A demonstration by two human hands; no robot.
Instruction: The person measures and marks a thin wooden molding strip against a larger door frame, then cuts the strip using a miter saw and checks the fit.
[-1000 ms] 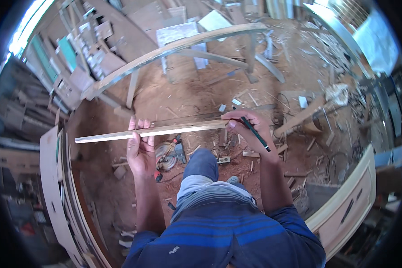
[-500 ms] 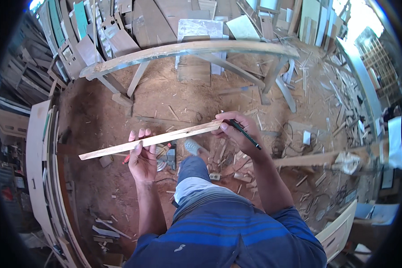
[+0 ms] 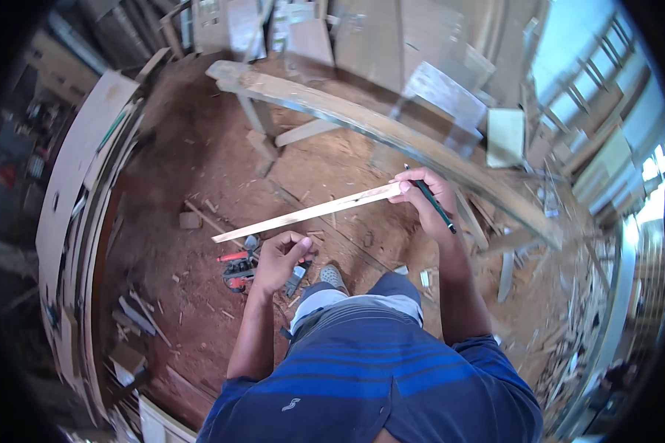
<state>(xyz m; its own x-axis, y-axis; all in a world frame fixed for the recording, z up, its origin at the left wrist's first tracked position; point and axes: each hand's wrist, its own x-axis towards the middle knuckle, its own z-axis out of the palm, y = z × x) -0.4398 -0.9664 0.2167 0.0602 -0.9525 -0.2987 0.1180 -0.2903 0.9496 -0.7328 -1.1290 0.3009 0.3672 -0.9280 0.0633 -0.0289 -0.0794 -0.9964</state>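
Note:
My right hand [image 3: 430, 198] is closed on the end of a thin, pale wooden strip [image 3: 310, 212], which slants down to the left in the air. A dark green pen or pencil [image 3: 434, 204] is also held in that hand, lying across the fingers and pointing down to the right. My left hand [image 3: 279, 262] hangs just below the strip, apart from it. Its fingers are curled in toward the thumb, and nothing shows in them. Under this hand, a red and black power tool [image 3: 240, 269] lies on the ground, partly hidden by the wrist.
A long wooden trestle beam [image 3: 362, 122] runs across the far side. Stacked boards [image 3: 74, 221] stand along the left. Panels [image 3: 506, 136] lean at the back. Wood offcuts [image 3: 148, 317] and scraps lie on the dirt floor. My shoe [image 3: 331, 276] is below my hands.
My left hand has come off the strip, and its fingers have curled. My right hand still holds the strip and the green pen or pencil. The view has turned, tilting the trestle.

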